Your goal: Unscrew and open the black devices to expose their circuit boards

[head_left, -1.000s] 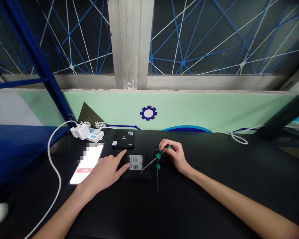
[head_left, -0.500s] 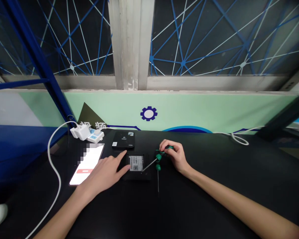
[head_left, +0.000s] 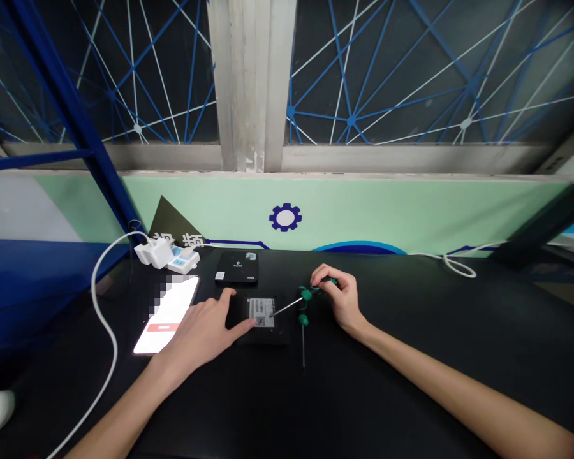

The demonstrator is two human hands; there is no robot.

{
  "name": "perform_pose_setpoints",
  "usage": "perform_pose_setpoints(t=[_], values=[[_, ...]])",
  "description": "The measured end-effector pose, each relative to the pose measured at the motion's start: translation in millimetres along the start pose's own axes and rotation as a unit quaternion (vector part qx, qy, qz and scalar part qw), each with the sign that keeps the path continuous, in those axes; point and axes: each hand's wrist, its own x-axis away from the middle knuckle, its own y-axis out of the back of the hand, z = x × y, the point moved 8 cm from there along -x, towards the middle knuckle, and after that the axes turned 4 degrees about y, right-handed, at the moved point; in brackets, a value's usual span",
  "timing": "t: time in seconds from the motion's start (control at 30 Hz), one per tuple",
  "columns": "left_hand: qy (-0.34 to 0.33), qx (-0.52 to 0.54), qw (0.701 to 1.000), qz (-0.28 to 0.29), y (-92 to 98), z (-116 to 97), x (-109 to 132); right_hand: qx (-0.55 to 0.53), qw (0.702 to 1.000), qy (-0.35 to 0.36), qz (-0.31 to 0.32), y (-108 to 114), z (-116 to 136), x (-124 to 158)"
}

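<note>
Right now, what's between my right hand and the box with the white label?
In the head view: the screwdriver held in your right hand, its shaft reaching over the box, and a second green-handled screwdriver beside the box.

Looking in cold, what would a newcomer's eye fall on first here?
Probably the phone, its bright white screen lying beside the left hand. Next, the green-handled screwdriver in the right hand, its shaft reaching over the pale label on a black box. Above, blue and white lines cross the dark windows.
</note>
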Motion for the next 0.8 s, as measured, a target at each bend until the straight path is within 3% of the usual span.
perform_pose_setpoints(t=[0.13, 0.43, 0.8], values=[[-0.001, 0.005, 1.000, 0.008, -2.1, 5, -2, -0.001, 1.000, -0.009, -0.002, -1, -1, 0], [0.017, 0.016, 0.999, -0.039, 5.6, 3, -2, 0.003, 1.000, -0.012, 0.003, -1, -4, 0], [-0.006, 0.050, 0.999, -0.007, 1.2, -2, 1, 0.005, 1.000, -0.015, -0.004, 0, -5, 0]])
